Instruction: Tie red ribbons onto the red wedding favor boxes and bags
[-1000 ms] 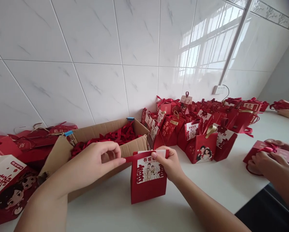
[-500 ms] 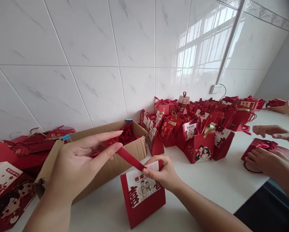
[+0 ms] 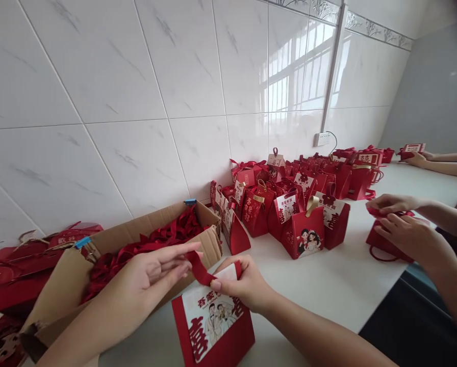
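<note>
A red gift box [image 3: 213, 326] with a white picture label stands on the white counter [image 3: 328, 285] close in front of me. My right hand [image 3: 240, 285] grips the box's top edge and pinches one end of a red ribbon [image 3: 198, 267] there. My left hand [image 3: 152, 275] pinches the ribbon's other end between thumb and fingers, just left of the box. The ribbon runs short between the two hands.
An open cardboard box [image 3: 144, 239] full of red ribbons lies to the left. Several finished red gift boxes [image 3: 301, 204] crowd the tiled wall. Another person's hands [image 3: 400, 224] work on a red box [image 3: 385, 242] at the right; a further arm [image 3: 442, 163] lies far right.
My left hand has come down and closer to the right hand, shortening the ribbon span. The view has turned so the box sits lower. The other person's hands have closed on their red box.
</note>
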`<act>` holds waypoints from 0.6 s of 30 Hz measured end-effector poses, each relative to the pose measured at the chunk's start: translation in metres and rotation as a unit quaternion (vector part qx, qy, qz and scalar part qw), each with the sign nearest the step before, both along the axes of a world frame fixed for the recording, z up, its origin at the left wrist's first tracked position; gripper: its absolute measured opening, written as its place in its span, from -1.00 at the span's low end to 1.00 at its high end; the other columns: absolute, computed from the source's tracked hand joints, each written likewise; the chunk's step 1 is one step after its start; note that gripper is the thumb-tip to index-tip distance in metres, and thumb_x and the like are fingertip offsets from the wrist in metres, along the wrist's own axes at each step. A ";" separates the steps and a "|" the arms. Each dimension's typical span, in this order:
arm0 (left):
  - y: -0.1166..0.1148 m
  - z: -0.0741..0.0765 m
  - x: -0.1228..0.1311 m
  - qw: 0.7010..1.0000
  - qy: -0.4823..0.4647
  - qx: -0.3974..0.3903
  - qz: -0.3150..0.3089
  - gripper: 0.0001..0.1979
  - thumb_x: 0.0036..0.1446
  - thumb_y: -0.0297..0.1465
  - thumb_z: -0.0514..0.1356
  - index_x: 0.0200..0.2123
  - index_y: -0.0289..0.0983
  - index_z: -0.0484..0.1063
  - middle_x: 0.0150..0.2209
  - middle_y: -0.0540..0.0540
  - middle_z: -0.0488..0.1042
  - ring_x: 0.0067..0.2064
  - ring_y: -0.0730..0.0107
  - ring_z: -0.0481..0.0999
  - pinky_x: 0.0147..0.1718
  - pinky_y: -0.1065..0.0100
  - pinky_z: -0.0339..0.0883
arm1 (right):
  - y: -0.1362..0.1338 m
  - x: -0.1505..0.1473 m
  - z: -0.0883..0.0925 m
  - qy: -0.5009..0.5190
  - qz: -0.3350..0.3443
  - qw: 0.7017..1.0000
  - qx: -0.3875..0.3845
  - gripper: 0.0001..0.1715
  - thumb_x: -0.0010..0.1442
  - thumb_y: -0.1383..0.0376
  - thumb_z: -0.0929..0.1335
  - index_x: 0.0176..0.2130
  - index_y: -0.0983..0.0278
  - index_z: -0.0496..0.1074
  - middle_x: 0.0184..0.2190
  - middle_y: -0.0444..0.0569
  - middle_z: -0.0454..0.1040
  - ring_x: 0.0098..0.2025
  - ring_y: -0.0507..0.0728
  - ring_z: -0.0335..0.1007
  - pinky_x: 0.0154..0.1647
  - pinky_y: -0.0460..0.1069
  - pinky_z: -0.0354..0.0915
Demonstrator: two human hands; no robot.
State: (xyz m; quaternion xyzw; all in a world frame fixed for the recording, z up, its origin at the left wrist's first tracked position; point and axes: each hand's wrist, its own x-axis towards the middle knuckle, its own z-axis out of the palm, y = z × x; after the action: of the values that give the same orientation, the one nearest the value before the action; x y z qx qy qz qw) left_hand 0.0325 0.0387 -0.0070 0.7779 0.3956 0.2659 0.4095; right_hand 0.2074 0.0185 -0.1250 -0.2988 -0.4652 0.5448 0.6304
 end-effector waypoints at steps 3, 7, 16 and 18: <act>0.001 -0.006 0.006 1.000 -0.005 -0.011 0.008 -0.58 -0.06 -0.18 0.32 -0.09 -0.16 0.54 -0.12 -0.17 0.59 -0.04 -0.01 0.55 -0.10 0.14 0.50 | 0.000 -0.001 0.000 -0.013 -0.011 1.000 0.020 -0.70 -0.23 0.20 0.56 -0.55 0.31 0.46 -0.63 -0.16 0.44 -0.60 -0.03 0.25 -0.57 -0.11 0.18; 0.004 -0.015 0.009 0.998 0.051 0.030 -0.014 -0.68 0.13 -0.19 0.16 -0.08 -0.12 0.52 -0.06 -0.13 0.54 -0.01 0.12 0.52 -0.06 0.22 0.46 | -0.001 -0.003 0.001 -0.043 -0.063 0.994 0.077 -0.75 -0.24 0.23 0.55 -0.55 0.29 0.49 -0.61 -0.14 0.49 -0.55 0.01 0.33 -0.49 -0.08 0.27; 0.002 -0.014 0.014 0.990 0.128 0.042 -0.032 -0.77 0.13 -0.30 0.16 -0.17 -0.16 0.55 -0.20 -0.08 0.55 -0.18 0.21 0.55 -0.24 0.35 0.47 | -0.001 -0.003 -0.001 -0.062 -0.091 0.987 0.115 -0.78 -0.20 0.24 0.54 -0.50 0.29 0.53 -0.58 -0.10 0.51 -0.55 0.04 0.36 -0.53 -0.09 0.28; 0.001 -0.015 0.015 0.993 0.115 0.029 -0.017 -0.77 0.06 -0.32 0.23 -0.19 -0.18 0.55 -0.25 -0.08 0.58 -0.21 0.19 0.56 -0.26 0.34 0.48 | 0.000 -0.003 -0.002 -0.071 -0.100 0.986 0.114 -0.78 -0.21 0.25 0.54 -0.50 0.30 0.54 -0.61 -0.11 0.49 -0.57 0.02 0.32 -0.55 -0.10 0.25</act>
State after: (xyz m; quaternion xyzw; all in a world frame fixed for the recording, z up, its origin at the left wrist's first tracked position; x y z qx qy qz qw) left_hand 0.0473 0.0396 -0.0220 0.8215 0.4186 0.1790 0.3435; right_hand 0.2045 0.0180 -0.1273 -0.3082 -0.5351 0.3999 0.6773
